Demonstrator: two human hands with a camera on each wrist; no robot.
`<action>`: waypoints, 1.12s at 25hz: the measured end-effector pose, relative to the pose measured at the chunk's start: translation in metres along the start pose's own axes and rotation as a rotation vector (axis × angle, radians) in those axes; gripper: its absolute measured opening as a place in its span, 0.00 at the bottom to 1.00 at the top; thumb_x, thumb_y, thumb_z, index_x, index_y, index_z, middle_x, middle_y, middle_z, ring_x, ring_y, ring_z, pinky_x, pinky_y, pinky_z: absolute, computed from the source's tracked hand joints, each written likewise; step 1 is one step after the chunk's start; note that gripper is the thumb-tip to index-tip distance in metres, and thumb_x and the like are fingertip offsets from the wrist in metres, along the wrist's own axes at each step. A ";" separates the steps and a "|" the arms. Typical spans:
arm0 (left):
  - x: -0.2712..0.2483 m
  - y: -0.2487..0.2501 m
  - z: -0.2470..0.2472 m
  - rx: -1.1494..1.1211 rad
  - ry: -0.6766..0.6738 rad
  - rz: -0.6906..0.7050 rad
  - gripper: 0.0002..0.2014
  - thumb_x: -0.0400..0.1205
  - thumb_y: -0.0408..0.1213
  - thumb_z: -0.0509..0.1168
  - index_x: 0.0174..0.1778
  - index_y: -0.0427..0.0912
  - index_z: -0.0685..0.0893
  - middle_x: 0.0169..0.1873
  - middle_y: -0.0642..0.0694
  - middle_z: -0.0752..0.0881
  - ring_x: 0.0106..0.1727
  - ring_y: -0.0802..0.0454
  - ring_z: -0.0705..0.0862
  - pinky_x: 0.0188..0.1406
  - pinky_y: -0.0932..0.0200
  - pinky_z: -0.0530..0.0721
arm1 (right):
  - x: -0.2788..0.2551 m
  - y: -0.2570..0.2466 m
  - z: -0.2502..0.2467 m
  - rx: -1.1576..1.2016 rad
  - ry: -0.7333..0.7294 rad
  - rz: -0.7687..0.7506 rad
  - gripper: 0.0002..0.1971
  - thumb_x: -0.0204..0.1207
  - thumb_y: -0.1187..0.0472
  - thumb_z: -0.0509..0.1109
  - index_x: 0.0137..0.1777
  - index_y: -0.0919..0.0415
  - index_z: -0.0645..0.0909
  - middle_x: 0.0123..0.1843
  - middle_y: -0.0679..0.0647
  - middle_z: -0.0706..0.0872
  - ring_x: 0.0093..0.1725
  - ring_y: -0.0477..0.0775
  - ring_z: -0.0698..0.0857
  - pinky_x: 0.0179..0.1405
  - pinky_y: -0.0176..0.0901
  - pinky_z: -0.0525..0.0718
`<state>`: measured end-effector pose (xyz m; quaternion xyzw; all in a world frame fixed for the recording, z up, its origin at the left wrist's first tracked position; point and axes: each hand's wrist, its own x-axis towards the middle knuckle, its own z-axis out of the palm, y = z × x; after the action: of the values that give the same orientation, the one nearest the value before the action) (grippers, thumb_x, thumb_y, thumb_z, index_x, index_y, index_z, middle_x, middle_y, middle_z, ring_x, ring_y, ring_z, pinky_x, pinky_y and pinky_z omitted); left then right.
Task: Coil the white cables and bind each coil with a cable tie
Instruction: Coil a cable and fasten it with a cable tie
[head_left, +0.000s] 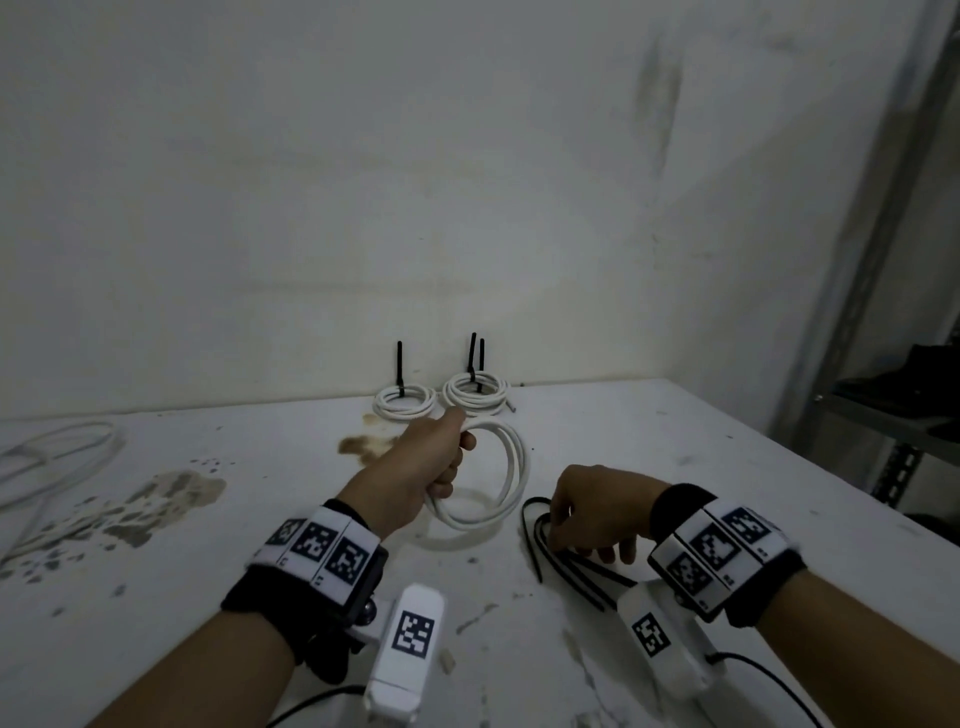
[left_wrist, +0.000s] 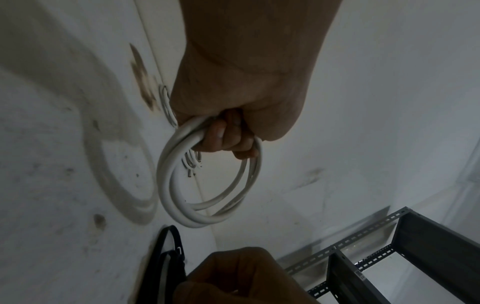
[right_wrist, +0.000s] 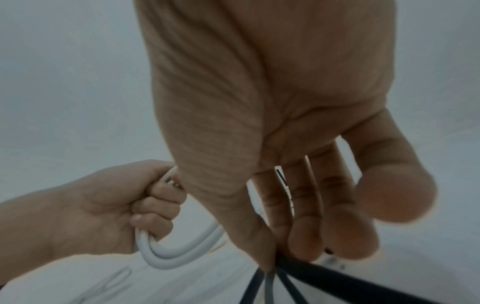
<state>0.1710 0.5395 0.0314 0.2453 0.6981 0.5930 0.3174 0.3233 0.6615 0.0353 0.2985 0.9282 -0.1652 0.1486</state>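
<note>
My left hand (head_left: 441, 457) grips a white cable coil (head_left: 511, 467) of a few loops and holds it upright over the middle of the table. In the left wrist view the fingers (left_wrist: 226, 139) curl through the coil (left_wrist: 176, 195). My right hand (head_left: 592, 512) is palm down on a small heap of black cable ties (head_left: 571, 571) to the right of the coil. In the right wrist view the thumb and fingertips (right_wrist: 303, 242) pinch the ties (right_wrist: 337, 281) together. Which tie is pinched is hidden.
Two white coils (head_left: 405, 400) (head_left: 475, 392) bound with black ties lie at the back by the wall. A loose white cable (head_left: 57, 452) lies at the far left. The stained white table (head_left: 727, 467) ends at the right, beside a metal shelf (head_left: 893, 415).
</note>
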 end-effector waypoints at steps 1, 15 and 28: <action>0.001 0.000 0.001 -0.012 -0.002 -0.005 0.20 0.89 0.47 0.52 0.36 0.41 0.75 0.18 0.53 0.63 0.20 0.56 0.58 0.19 0.62 0.57 | -0.001 0.001 -0.001 0.031 0.021 0.006 0.13 0.79 0.56 0.71 0.52 0.67 0.89 0.36 0.53 0.88 0.29 0.51 0.85 0.27 0.40 0.88; -0.001 0.006 0.004 -0.088 -0.045 -0.033 0.18 0.87 0.49 0.55 0.33 0.44 0.73 0.18 0.55 0.62 0.17 0.57 0.57 0.16 0.63 0.57 | -0.020 0.007 -0.020 0.331 0.097 -0.001 0.13 0.82 0.59 0.69 0.48 0.71 0.86 0.35 0.55 0.83 0.28 0.52 0.79 0.21 0.40 0.79; -0.002 0.007 0.008 -0.079 -0.041 -0.034 0.18 0.88 0.48 0.54 0.33 0.44 0.71 0.17 0.54 0.63 0.17 0.57 0.58 0.15 0.64 0.58 | -0.035 -0.007 -0.021 0.964 0.353 -0.283 0.12 0.81 0.60 0.74 0.48 0.72 0.84 0.39 0.64 0.87 0.35 0.60 0.87 0.29 0.49 0.86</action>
<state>0.1778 0.5450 0.0379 0.2330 0.6716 0.6094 0.3510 0.3428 0.6464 0.0686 0.2280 0.7891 -0.5385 -0.1878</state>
